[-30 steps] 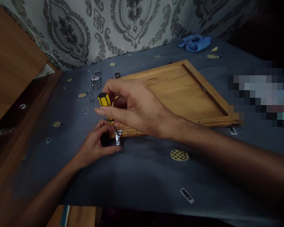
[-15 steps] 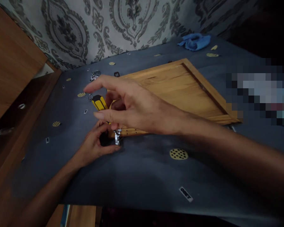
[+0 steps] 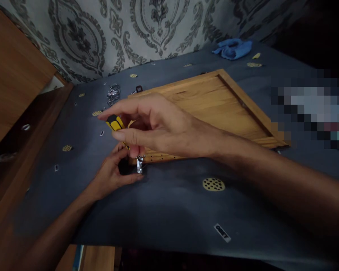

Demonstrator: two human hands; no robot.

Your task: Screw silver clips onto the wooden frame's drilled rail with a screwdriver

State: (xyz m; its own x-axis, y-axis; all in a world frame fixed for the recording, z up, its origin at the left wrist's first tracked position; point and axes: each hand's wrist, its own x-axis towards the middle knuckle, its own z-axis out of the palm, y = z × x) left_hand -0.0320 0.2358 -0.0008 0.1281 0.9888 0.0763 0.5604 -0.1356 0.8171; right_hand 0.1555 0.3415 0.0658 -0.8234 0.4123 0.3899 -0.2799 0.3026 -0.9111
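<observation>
My right hand holds a screwdriver with a yellow and black handle, tilted, between thumb and fingers. Its index finger stretches past the handle's end, and the screwdriver's tip is hidden behind the fingers. Below it is a shiny metal hinge at the near left corner of a framed wooden panel. My left hand curls round that corner, its thumb against the hinge's lower end and its fingers on the far side, partly hidden. Small dark holes run along the panel's near edge.
Several more metal hinges lie on the dark blue patterned cloth behind my hands. A small dark brown piece sits by the panel's far left corner. A blue cloth lies at the back right. A wooden cabinet stands at left.
The screwdriver handle has shifted slightly left and leans more in my right hand, whose fingers have moved a little. My left hand and the panel stay in place.
</observation>
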